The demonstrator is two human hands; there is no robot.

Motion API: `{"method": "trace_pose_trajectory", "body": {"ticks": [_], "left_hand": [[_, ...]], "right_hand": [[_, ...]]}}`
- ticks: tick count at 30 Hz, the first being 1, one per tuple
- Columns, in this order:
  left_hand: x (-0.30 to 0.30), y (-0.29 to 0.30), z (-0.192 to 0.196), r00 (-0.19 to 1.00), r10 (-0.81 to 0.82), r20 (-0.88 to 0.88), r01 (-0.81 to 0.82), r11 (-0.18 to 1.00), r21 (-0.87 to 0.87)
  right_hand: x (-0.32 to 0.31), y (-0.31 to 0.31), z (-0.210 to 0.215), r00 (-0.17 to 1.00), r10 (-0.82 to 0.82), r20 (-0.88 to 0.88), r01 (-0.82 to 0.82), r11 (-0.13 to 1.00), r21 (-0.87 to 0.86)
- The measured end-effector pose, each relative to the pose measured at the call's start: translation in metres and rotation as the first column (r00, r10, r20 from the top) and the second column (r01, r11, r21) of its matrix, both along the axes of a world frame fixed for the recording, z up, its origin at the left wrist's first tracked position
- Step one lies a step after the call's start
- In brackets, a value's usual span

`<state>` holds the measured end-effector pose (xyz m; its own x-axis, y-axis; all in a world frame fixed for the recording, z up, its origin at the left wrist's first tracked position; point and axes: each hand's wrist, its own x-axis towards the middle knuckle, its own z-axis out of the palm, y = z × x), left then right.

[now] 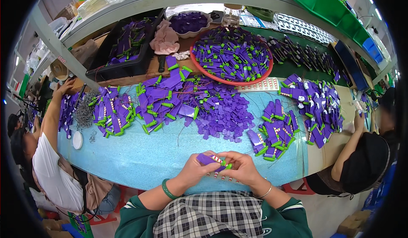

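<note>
1. Blue worktop [123,153]: purple-and-green pieces [158,94] lie heaped across its far half.
2. Left hand [193,172]: grips the purple end of a striped piece [204,158].
3. Right hand [244,169]: pinches its green end.
4. Striped piece: between the hands, long axis left to right, green end slightly nearer the wearer.

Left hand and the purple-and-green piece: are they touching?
Touching. The head view shows the left hand gripping the purple-and-green piece, its thumb lying across the purple part.
</note>
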<state>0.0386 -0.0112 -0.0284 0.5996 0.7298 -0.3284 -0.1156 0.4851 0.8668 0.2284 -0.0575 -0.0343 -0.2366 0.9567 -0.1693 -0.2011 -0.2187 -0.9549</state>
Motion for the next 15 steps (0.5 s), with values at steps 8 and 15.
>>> {"method": "trace_pose_trajectory", "body": {"ticks": [8,15], "left_hand": [[-0.011,0.007,0.033,0.927,-0.038,-0.372,0.324,0.581,0.747],[-0.042,0.017,0.038,0.940,-0.123,-0.317,0.252,0.878,0.406]], "right_hand": [[0.008,0.019,0.028,0.900,0.114,0.420,-0.306,0.853,0.424],[0.045,0.055,0.022,0.297,-0.479,0.826,-0.470,0.680,0.563]]}}
